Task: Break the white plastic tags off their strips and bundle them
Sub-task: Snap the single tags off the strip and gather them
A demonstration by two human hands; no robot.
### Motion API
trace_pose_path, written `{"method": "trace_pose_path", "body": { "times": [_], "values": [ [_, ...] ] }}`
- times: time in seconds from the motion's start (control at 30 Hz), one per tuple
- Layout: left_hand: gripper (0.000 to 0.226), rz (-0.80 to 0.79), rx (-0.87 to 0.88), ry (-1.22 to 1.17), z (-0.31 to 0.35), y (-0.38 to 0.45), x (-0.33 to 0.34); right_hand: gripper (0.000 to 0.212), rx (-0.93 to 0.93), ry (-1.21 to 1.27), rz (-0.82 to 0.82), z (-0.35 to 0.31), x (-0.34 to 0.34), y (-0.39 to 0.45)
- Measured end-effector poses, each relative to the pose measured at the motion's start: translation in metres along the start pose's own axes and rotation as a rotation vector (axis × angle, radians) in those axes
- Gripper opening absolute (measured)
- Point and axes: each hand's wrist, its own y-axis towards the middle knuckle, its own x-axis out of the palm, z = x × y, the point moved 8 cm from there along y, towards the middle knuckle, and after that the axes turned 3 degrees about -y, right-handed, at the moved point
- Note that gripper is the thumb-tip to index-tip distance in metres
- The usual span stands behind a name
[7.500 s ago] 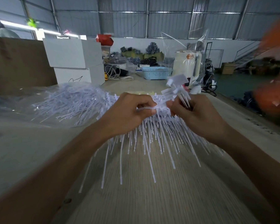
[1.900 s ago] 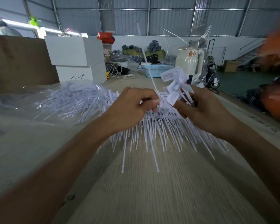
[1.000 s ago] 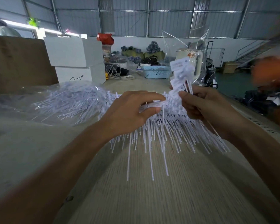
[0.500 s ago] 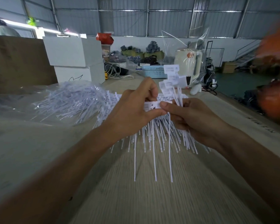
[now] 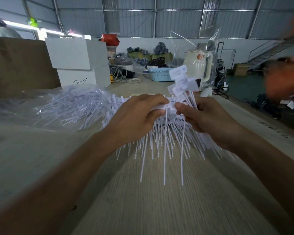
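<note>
Tags (image 5: 182,80) – only a few – stood bundled in the right hand (image 5: 209,116); the left hand (image 5: 136,119) pinched a strip (image 5: 161,107) – plenty remained.

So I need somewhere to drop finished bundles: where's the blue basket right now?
In the head view, the blue basket sits at the table's far end, just right of centre, between the stacked white boxes and the bagged cream appliance.
</note>
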Motion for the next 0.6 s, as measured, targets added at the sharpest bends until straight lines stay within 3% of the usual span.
{"method": "trace_pose_path", "body": {
  "times": [0.07, 0.13, 0.37, 0.47, 0.6],
  "values": [
    [0.020, 0.006, 0.019, -0.053, 0.002, 0.000, -0.001, 0.042, -0.188, -0.309, 0.043, -0.017, -0.002, -0.002],
    [0.015, 0.019, 0.027, -0.102, 0.004, 0.001, -0.003, 0.045, -0.292, -0.458, 0.075, -0.028, -0.002, -0.006],
    [0.009, 0.005, 0.000, -0.171, 0.005, 0.005, -0.005, 0.024, -0.472, -0.592, 0.144, -0.041, -0.008, -0.011],
    [0.020, 0.017, -0.015, -0.198, 0.005, 0.003, -0.007, 0.013, -0.575, -0.717, 0.161, -0.044, -0.003, -0.014],
    [0.012, 0.053, -0.078, -0.254, 0.000, 0.003, -0.013, 0.016, -0.508, -0.538, 0.191, -0.040, -0.009, -0.009]
  ]
}}
